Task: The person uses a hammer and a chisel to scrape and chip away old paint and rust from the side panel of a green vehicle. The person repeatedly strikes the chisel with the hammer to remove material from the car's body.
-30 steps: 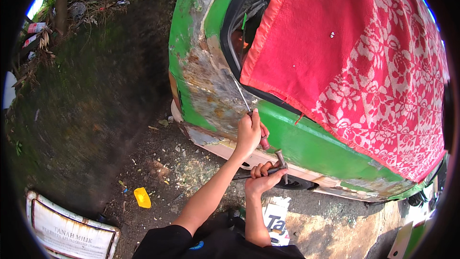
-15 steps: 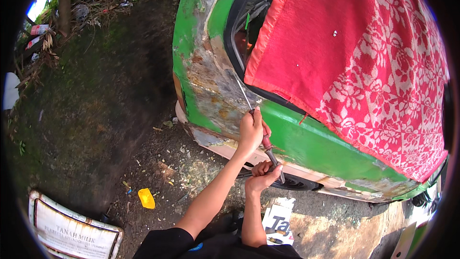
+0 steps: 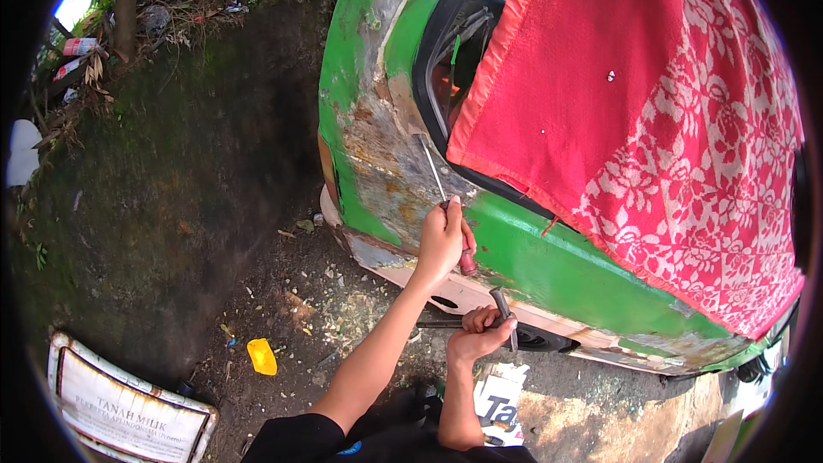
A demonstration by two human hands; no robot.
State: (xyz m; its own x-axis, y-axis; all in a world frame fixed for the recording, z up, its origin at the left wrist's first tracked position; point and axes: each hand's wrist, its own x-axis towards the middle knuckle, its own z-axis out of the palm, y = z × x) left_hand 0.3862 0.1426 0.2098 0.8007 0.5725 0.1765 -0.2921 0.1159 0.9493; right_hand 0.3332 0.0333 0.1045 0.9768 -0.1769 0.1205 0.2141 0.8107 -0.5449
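My left hand (image 3: pixel 441 244) is closed around the red handle of a screwdriver (image 3: pixel 435 171). Its thin metal shaft points up and away, with the tip at the bare, rusty patch (image 3: pixel 381 154) of a green car body (image 3: pixel 531 236), just below the window's black seal. Lower down and to the right, my right hand (image 3: pixel 480 336) grips a hammer (image 3: pixel 504 309) by its dark handle, which sticks out to the left. The hammer head stands apart from the screwdriver's red handle end. My fingers hide part of both handles.
A red and pale flowered cloth (image 3: pixel 626 111) drapes over the car's window and roof. Behind my right arm lies a printed white sheet (image 3: pixel 501 394). A yellow piece (image 3: pixel 262 357) lies on the littered ground, and a rusty-framed white sign (image 3: pixel 129 407) stands at lower left.
The hammer head has drawn back from the screwdriver's handle end, down and to the right. My left hand keeps the screwdriver at the rusty patch. The whole view has shifted slightly.
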